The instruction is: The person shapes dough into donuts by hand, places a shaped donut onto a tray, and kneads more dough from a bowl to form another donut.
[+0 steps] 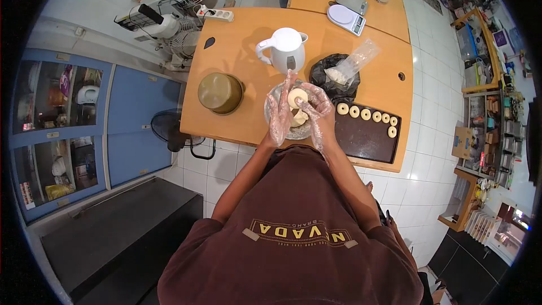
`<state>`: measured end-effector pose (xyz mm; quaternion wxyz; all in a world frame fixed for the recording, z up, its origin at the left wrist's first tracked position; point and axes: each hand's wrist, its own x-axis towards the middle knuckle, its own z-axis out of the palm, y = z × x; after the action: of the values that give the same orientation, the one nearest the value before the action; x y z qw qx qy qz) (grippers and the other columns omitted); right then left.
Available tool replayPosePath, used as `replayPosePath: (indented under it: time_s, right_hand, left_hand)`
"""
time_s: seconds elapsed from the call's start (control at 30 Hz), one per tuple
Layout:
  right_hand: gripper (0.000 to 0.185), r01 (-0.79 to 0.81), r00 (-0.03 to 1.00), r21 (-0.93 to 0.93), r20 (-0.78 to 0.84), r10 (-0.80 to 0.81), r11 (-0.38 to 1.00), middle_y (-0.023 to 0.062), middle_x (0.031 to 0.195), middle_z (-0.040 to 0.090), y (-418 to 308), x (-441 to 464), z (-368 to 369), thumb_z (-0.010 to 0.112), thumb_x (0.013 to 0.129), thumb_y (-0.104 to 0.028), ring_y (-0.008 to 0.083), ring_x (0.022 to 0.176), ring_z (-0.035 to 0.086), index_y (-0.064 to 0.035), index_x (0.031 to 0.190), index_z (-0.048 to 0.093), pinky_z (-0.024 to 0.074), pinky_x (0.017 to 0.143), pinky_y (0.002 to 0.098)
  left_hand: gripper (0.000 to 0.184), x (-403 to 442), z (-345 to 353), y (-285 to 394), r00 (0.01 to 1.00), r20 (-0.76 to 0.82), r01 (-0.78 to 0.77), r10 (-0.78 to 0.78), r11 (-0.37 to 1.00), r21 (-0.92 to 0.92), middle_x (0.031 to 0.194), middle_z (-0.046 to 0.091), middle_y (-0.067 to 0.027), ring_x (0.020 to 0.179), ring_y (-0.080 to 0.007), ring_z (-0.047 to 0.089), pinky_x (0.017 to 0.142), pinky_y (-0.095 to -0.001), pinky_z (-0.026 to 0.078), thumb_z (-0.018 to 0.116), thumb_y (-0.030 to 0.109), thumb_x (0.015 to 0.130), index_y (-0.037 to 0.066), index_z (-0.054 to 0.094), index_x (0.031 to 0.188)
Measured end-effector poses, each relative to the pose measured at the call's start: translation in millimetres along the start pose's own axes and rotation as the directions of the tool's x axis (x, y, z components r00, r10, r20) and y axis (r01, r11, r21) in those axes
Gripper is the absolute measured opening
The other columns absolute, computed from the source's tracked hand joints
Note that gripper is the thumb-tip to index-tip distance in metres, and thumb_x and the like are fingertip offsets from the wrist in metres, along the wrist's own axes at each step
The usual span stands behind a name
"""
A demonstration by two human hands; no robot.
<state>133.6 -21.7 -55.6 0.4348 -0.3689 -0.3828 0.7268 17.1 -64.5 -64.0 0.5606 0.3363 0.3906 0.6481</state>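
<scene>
Edge (237, 139): bowl (300, 134), tray (361, 135) alongside
Surface (251, 31): open around pot (219, 91)
Right hand (320, 116): pinching ring (293, 99)
Left hand (279, 118): spread
Floor (440, 130): tiled

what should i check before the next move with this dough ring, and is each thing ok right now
1. Right grip on the dough ring: ok, fingers and thumb are on it.
2. Dough ring above the bowl: ok, it is held over it.
3. Bare space on the dark baking tray: ok, most of its surface is uncovered.
4. Tray rings all clear of each other: cannot tell, some sit very close.
5. White kettle upright: ok, standing beyond the bowl.
6. Kitchen scale reading: cannot tell, the display is too small.
</scene>
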Motion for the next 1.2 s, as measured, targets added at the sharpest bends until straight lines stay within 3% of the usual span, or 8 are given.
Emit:
replayPosePath:
  time_s: [0.17, 0.27, 0.5, 0.6, 0.8, 0.9, 1.0, 1.2]
  right_hand:
    - [0.042, 0.013, 0.997, -0.023, 0.074, -0.011, 1.000, 0.0096, 0.127, 0.068, 7, -3, -7, 0.072, 0.093, 0.002, 0.0154, 0.115, 0.064, 0.0006, 0.134, 0.060, 0.0526, 0.100, 0.0303]
    - [0.044, -0.008, 0.999, -0.016, 0.050, 0.009, 1.000, 0.0099, 0.128, 0.068, 3, -2, -5, 0.072, 0.093, 0.001, 0.0156, 0.116, 0.064, 0.0007, 0.135, 0.060, 0.0524, 0.101, 0.0307]
    - [0.041, 0.058, 0.996, -0.023, 0.064, -0.056, 0.998, 0.0081, 0.122, 0.069, 4, -1, -6, 0.075, 0.090, 0.002, 0.0155, 0.110, 0.066, -0.0015, 0.129, 0.063, 0.0536, 0.096, 0.0311]
    - [0.042, -0.060, 0.995, -0.059, 0.079, 0.064, 0.996, 0.0082, 0.121, 0.069, 3, -3, -9, 0.075, 0.090, 0.002, 0.0156, 0.108, 0.067, -0.0015, 0.130, 0.062, 0.0544, 0.094, 0.0315]
    - [0.043, -0.087, 0.980, -0.186, 0.163, 0.118, 0.979, 0.0075, 0.117, 0.071, 0, -1, -12, 0.075, 0.090, 0.002, 0.0152, 0.106, 0.068, -0.0015, 0.131, 0.062, 0.0548, 0.091, 0.0297]
    - [0.043, -0.056, 0.996, 0.013, 0.066, 0.055, 0.998, 0.0073, 0.118, 0.071, -6, 1, -4, 0.075, 0.090, 0.002, 0.0153, 0.107, 0.067, -0.0017, 0.131, 0.062, 0.0543, 0.093, 0.0294]
    - [0.046, -0.032, 0.999, -0.006, 0.026, 0.032, 0.999, 0.0098, 0.126, 0.068, -12, 2, 0, 0.073, 0.092, 0.002, 0.0146, 0.114, 0.064, -0.0005, 0.136, 0.060, 0.0528, 0.098, 0.0306]
    - [0.047, 0.048, 0.996, -0.086, 0.073, -0.042, 0.995, 0.0091, 0.126, 0.068, 2, -2, -5, 0.074, 0.092, 0.001, 0.0147, 0.113, 0.065, -0.0002, 0.136, 0.059, 0.0528, 0.098, 0.0305]
  left_hand:
    - [0.103, 5, -2, 3, 1.000, 0.000, -0.005, 0.005, 0.999, -0.051, 0.172, 0.018, -0.0094, 0.158, -0.0273, 0.019, 0.128, -0.0481, 0.015, 0.015, 0.085, 0.095, 0.013, 0.007, 0.168]
    - [0.104, 3, -8, 2, 0.997, 0.056, 0.046, -0.049, 0.998, 0.052, 0.172, 0.018, -0.0096, 0.157, -0.0270, 0.020, 0.129, -0.0465, 0.014, 0.015, 0.084, 0.096, 0.010, 0.008, 0.168]
    - [0.104, 4, -4, -1, 0.999, 0.045, 0.004, -0.007, 0.997, 0.071, 0.172, 0.018, -0.0078, 0.155, -0.0272, 0.023, 0.128, -0.0475, 0.016, 0.012, 0.085, 0.095, 0.010, 0.010, 0.168]
    - [0.104, 7, -6, 4, 0.999, 0.020, 0.026, -0.027, 0.997, 0.066, 0.172, 0.020, -0.0078, 0.153, -0.0289, 0.025, 0.127, -0.0479, 0.018, 0.009, 0.086, 0.094, 0.012, 0.010, 0.168]
    - [0.106, 12, -12, 4, 1.000, 0.002, 0.015, -0.015, 0.999, 0.032, 0.172, 0.020, -0.0078, 0.153, -0.0314, 0.026, 0.127, -0.0483, 0.020, 0.007, 0.087, 0.093, 0.013, 0.010, 0.168]
    - [0.105, 9, -9, 1, 1.000, -0.005, 0.027, -0.027, 0.999, -0.036, 0.172, 0.020, -0.0087, 0.155, -0.0303, 0.023, 0.127, -0.0483, 0.019, 0.008, 0.087, 0.093, 0.014, 0.010, 0.168]
    - [0.103, 6, -3, -4, 1.000, 0.007, 0.025, -0.024, 0.998, -0.051, 0.172, 0.019, -0.0095, 0.157, -0.0293, 0.021, 0.128, -0.0475, 0.018, 0.011, 0.086, 0.094, 0.015, 0.010, 0.168]
    - [0.102, 11, 1, 0, 1.000, 0.000, -0.004, 0.004, 0.997, -0.076, 0.172, 0.018, -0.0102, 0.157, -0.0287, 0.020, 0.128, -0.0461, 0.018, 0.012, 0.085, 0.095, 0.014, 0.009, 0.168]
